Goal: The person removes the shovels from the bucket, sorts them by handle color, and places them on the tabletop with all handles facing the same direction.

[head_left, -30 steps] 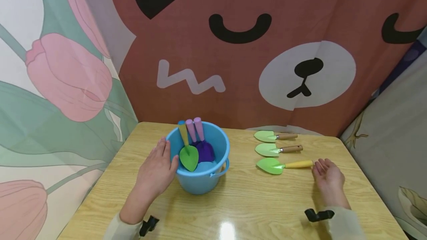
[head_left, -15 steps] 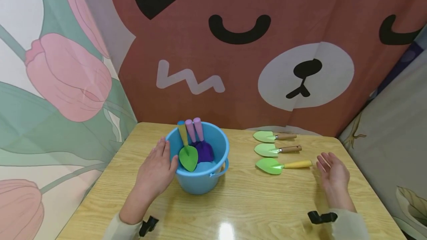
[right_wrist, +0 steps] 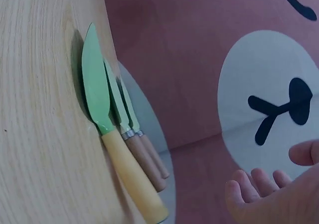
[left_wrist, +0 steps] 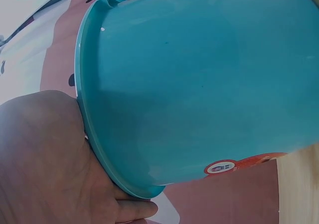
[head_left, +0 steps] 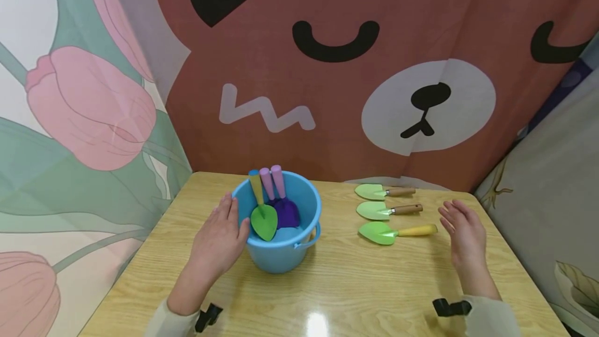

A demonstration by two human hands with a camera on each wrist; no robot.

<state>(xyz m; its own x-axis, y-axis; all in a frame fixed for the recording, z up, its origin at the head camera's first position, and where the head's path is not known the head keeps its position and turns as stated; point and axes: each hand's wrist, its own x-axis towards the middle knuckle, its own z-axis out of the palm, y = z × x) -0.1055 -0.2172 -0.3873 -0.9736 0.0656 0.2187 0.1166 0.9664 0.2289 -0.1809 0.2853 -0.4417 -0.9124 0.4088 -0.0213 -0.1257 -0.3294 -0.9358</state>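
Observation:
My left hand (head_left: pixel 219 241) rests against the left rim of a light blue bucket (head_left: pixel 280 258), fingers straight along its edge. Inside the bucket lean a green trowel (head_left: pixel 264 222) with a yellow handle and a purple tool (head_left: pixel 286 213) below two pink handles. On the right, a green trowel (head_left: pixel 379 233) with a yellow handle lies on the table. Behind it lie two pale green trowels with brown wooden handles, a middle one (head_left: pixel 376 210) and a far one (head_left: pixel 372 191). My right hand (head_left: pixel 468 235), holding nothing, hovers right of the yellow handle with fingers loosely bent.
The wooden table (head_left: pixel 365 290) ends at the back against a brown bear-print curtain (head_left: pixel 337 134). A tulip-print curtain (head_left: pixel 93 113) hangs on the left and a grey one (head_left: pixel 552 170) on the right. The bucket's handle (head_left: pixel 308 238) hangs at its right side.
My right hand has moved off the end of the yellow handle, first to the right, then up and slightly back left. The left hand, bucket and trowels stay in place.

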